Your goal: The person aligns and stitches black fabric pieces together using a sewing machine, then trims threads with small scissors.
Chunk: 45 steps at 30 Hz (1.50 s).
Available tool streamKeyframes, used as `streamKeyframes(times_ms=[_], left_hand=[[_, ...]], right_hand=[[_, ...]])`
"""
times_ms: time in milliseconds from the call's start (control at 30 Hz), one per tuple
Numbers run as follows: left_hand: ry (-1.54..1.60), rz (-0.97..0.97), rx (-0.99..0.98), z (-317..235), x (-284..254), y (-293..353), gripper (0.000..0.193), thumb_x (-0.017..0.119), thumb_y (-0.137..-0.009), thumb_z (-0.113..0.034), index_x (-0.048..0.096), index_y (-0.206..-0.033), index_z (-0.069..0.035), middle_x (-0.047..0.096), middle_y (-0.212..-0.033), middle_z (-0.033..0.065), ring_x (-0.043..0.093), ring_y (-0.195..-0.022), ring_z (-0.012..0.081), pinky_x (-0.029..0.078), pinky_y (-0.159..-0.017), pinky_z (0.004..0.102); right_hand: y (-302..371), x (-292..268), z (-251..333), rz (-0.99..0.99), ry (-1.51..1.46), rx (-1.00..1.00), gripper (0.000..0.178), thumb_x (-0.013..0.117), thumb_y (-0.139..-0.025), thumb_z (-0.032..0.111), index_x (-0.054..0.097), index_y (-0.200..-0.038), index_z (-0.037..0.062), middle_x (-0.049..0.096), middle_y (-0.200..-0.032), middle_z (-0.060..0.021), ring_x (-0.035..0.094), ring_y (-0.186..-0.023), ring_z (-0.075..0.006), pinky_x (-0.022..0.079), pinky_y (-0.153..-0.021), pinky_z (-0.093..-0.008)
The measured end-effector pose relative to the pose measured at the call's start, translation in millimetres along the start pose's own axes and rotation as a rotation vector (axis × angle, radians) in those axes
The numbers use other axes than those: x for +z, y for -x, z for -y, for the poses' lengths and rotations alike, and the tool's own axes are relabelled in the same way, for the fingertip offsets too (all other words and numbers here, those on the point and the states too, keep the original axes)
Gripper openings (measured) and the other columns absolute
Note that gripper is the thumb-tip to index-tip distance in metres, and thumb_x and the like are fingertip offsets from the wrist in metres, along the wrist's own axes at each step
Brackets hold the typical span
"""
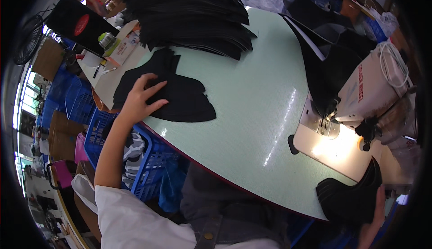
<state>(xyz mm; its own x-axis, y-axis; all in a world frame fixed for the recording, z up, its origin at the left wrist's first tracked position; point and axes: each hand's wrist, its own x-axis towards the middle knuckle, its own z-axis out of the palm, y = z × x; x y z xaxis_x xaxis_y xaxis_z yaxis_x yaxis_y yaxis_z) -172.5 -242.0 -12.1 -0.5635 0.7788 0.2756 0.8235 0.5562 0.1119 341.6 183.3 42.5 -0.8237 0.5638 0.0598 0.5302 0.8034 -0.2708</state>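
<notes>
My left hand lies with spread fingers on black cut fabric pieces at the table's left edge. At the lower right, my right hand grips the outer side of a curved black fabric piece, which overhangs the table's front edge. Only part of that hand shows, and most of its fingers are hidden. Beyond the right hand stands a beige sewing machine, its lamp lighting the bed. Black material runs under its needle area from the far side.
A tall stack of black cut pieces stands at the back of the pale green table. A small box and pens are at the far left. Below the left edge sits a blue basket with cloth inside.
</notes>
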Motion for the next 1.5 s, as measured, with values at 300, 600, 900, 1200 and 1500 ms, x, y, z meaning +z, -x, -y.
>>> streamKeyframes(times_ms=[300,600,900,1200,1500], left_hand=[[0.009,-0.081,-0.064,25.2,4.9,-11.2,0.056,0.059,-0.076,-0.004,0.055,-0.132,-0.004,0.053,-0.128,0.0175,0.052,-0.116,0.0353,0.042,-0.102,0.0415],[0.313,0.155,0.233,-105.6,5.8,-48.5,0.073,0.06,-0.063,0.005,0.049,-0.134,-0.005,0.054,-0.134,0.0161,0.05,-0.125,0.0348,0.041,-0.107,0.0419],[0.367,0.19,0.755,-280.3,84.5,-97.7,0.038,0.07,-0.067,-0.009,0.052,-0.1,-0.006,0.053,-0.086,0.0091,0.059,-0.084,0.0304,0.048,-0.072,0.0397],[0.465,0.582,0.652,-270.4,60.8,-89.3,0.086,0.078,-0.055,-0.009,0.047,-0.134,0.001,0.054,-0.101,0.0118,0.058,-0.092,0.0317,0.049,-0.071,0.04],[0.411,0.401,0.64,-275.4,67.2,-99.7,0.096,0.087,-0.05,-0.019,0.044,-0.133,0.004,0.038,-0.141,0.0259,0.043,-0.125,0.0381,0.043,-0.093,0.0459]], right_hand=[[-101.6,51.6,84.8,0.037,0.279,-0.706,0.046,0.063,-0.066,0.01,0.061,-0.111,0.0033,0.06,-0.103,-0.013,0.059,-0.099,-0.0315,0.045,-0.094,-0.0457],[-122.1,60.6,94.3,0.176,0.171,-0.465,0.056,0.076,-0.051,0.005,0.061,-0.104,0.0031,0.055,-0.092,-0.014,0.055,-0.091,-0.0367,0.044,-0.079,-0.0432],[-128.4,91.1,74.5,-0.109,0.257,-0.768,0.044,0.06,-0.073,0.007,0.058,-0.114,-0.0084,0.058,-0.12,-0.0219,0.06,-0.092,-0.0306,0.046,-0.073,-0.0353],[-107.0,87.6,81.2,0.166,0.327,-0.685,0.075,0.068,-0.062,0.009,0.045,-0.132,-0.0052,0.049,-0.131,-0.0252,0.049,-0.124,-0.0374,0.049,-0.083,-0.0318],[-116.1,78.7,75.9,0.275,-0.184,-0.543,0.069,0.064,-0.077,0.036,0.048,-0.132,-0.0036,0.049,-0.128,-0.0236,0.049,-0.118,-0.0397,0.042,-0.094,-0.0452]])
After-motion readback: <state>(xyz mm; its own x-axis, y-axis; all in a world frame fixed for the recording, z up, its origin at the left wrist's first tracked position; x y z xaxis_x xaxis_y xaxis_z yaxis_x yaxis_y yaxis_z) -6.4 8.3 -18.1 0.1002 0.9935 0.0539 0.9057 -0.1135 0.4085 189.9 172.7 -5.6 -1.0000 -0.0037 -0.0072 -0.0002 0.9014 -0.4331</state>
